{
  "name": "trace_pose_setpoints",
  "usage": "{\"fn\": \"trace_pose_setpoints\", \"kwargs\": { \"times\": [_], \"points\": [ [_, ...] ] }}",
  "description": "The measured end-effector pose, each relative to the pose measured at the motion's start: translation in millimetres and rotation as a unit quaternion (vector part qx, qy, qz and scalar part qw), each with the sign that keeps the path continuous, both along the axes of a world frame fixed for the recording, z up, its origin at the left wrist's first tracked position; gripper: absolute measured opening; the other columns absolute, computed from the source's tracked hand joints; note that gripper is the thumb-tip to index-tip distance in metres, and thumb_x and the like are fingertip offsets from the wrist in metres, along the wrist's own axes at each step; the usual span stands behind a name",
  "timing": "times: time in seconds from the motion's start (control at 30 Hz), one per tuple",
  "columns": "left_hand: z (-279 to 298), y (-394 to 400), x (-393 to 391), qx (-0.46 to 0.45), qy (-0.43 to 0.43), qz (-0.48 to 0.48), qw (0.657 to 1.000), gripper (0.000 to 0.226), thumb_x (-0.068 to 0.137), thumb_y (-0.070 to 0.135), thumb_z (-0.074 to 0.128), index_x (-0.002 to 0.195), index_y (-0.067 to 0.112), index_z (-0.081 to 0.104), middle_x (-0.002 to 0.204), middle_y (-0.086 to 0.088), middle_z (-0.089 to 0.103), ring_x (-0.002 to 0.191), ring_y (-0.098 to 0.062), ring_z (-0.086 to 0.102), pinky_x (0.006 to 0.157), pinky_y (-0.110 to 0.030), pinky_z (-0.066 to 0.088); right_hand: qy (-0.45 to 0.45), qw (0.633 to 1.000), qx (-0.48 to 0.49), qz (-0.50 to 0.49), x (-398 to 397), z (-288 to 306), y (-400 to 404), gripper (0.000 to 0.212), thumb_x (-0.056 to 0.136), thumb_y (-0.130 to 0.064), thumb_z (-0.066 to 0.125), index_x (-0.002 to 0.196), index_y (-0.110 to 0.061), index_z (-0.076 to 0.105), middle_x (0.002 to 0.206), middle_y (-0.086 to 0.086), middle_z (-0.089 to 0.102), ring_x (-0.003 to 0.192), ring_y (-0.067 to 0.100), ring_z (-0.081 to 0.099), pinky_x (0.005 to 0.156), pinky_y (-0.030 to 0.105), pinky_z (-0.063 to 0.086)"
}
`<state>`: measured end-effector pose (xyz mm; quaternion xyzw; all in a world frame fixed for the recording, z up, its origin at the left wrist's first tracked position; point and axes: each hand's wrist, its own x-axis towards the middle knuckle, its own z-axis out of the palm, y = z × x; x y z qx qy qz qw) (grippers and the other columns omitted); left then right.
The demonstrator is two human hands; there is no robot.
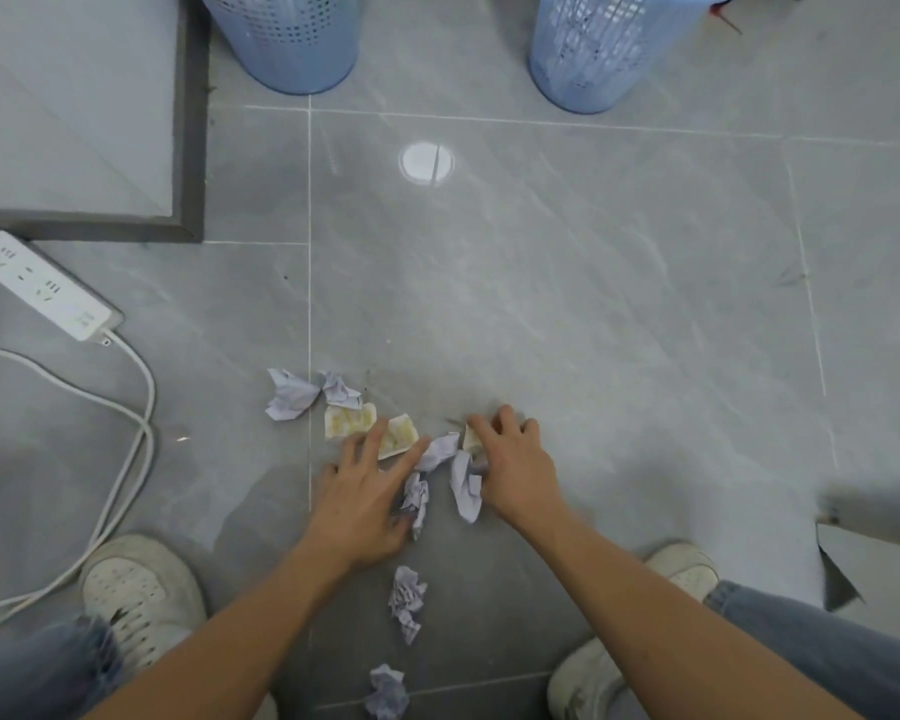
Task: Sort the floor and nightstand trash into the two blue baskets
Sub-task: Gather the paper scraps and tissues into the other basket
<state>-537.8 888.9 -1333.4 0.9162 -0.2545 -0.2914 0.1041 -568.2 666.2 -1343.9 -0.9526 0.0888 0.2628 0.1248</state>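
Crumpled paper (386,691) lies nearest. Beyond it, left hand (363,493) rests flat on peel scraps (348,420), grip released; right hand (510,467) pinches another scrap. Risk: mixed handfuls entering one basket. Two baskets (287,39) stand far beyond.

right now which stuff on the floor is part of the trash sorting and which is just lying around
Part of the job:
crumpled paper scraps
yellow food pieces
left blue basket
right blue basket

Just lying about:
white power strip
its white cable
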Motion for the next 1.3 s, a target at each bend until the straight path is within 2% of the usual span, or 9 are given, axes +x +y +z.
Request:
{"fn": "trace_pose_setpoints", "kwargs": {
  "times": [0.1,0.2,0.37,0.47,0.6,0.73,0.93,1.1,1.3],
  "points": [
    [0,-3,-10,-0.020,-0.001,-0.027,0.999,0.088,0.078,0.059,0.053,0.155,0.050,0.013,0.166,-0.013,0.013,0.144,-0.039,0.021,0.096,-0.056,0.045,-0.014,1.000,0.018,-0.005,-2,-5,-3,0.045,0.081,-0.016,0.066,0.123,-0.024,0.049,0.128,0.008,0.044,0.103,0.035,0.044,0.056,0.037,0.039],
    [-9,-9,-15,0.021,-0.011,-0.046,0.999,0.092,0.075,0.063,0.064,0.154,0.047,0.021,0.162,-0.016,0.021,0.141,-0.041,0.029,0.091,-0.055,0.048,-0.026,0.999,0.043,-0.008,-5,-9,-8,0.031,0.084,-0.016,0.061,0.114,-0.019,0.054,0.122,0.009,0.048,0.098,0.034,0.046,0.060,0.039,0.040],
    [-19,-26,1,0.043,-0.046,-0.037,0.997,0.080,0.053,0.025,0.089,0.123,0.034,0.052,0.133,-0.013,0.045,0.109,-0.036,0.048,0.061,-0.041,0.048,-0.039,0.992,0.104,-0.062,-3,-9,-19,0.023,0.079,-0.021,0.054,0.101,-0.016,0.058,0.102,0.005,0.050,0.084,0.031,0.050,0.063,0.039,0.044],
    [-24,-34,13,0.009,-0.062,-0.030,0.998,0.057,0.061,0.010,0.084,0.106,0.025,0.053,0.123,-0.013,0.046,0.100,-0.034,0.049,0.055,-0.038,0.047,-0.053,0.987,0.126,-0.084,2,-5,-30,0.022,0.076,-0.015,0.058,0.098,-0.014,0.060,0.093,0.003,0.049,0.076,0.032,0.054,0.061,0.033,0.035],
    [-36,-37,28,-0.039,-0.070,-0.056,0.995,0.063,0.055,-0.001,0.086,0.103,0.021,0.050,0.116,-0.015,0.052,0.095,-0.034,0.053,0.052,-0.037,0.051,-0.086,0.976,0.161,-0.118,20,12,-46,0.013,0.080,-0.012,0.060,0.091,-0.018,0.058,0.085,-0.004,0.043,0.069,0.019,0.047,0.057,0.026,0.031],
    [-48,-40,42,-0.089,-0.076,-0.065,0.991,0.059,0.048,0.004,0.094,0.095,0.020,0.063,0.104,-0.008,0.056,0.093,-0.030,0.057,0.044,-0.033,0.053,-0.134,0.967,0.173,-0.133,46,32,-59,0.016,0.081,-0.008,0.064,0.089,-0.021,0.059,0.085,-0.005,0.048,0.074,0.017,0.051,0.060,0.028,0.037],
    [-60,-45,67,-0.232,-0.110,-0.026,0.966,0.040,0.058,0.024,0.081,0.087,0.033,0.055,0.092,0.010,0.041,0.084,-0.010,0.041,0.042,-0.025,0.046,-0.217,0.938,0.213,-0.169,106,74,-81,0.020,0.083,-0.007,0.063,0.086,-0.025,0.057,0.087,-0.008,0.053,0.075,0.013,0.057,0.067,0.036,0.050],
    [15,-82,141,-0.381,-0.186,0.083,0.902,0.020,0.070,0.034,0.065,0.089,0.035,0.057,0.093,0.017,0.047,0.077,-0.003,0.046,0.062,-0.011,0.041,-0.319,0.889,0.264,-0.198,179,125,-120,0.020,0.088,-0.011,0.064,0.088,-0.031,0.061,0.090,-0.007,0.057,0.079,0.021,0.064,0.067,0.051,0.055],
    [158,-179,294,-0.473,-0.184,0.177,0.843,0.030,0.071,-0.003,0.083,0.080,0.019,0.067,0.086,0.005,0.063,0.076,-0.009,0.059,0.062,-0.017,0.044,-0.442,0.825,0.240,-0.259,316,195,-217,0.008,0.088,-0.023,0.068,0.095,-0.025,0.064,0.097,0.004,0.068,0.078,0.024,0.070,0.062,0.048,0.062]
  ]
}}
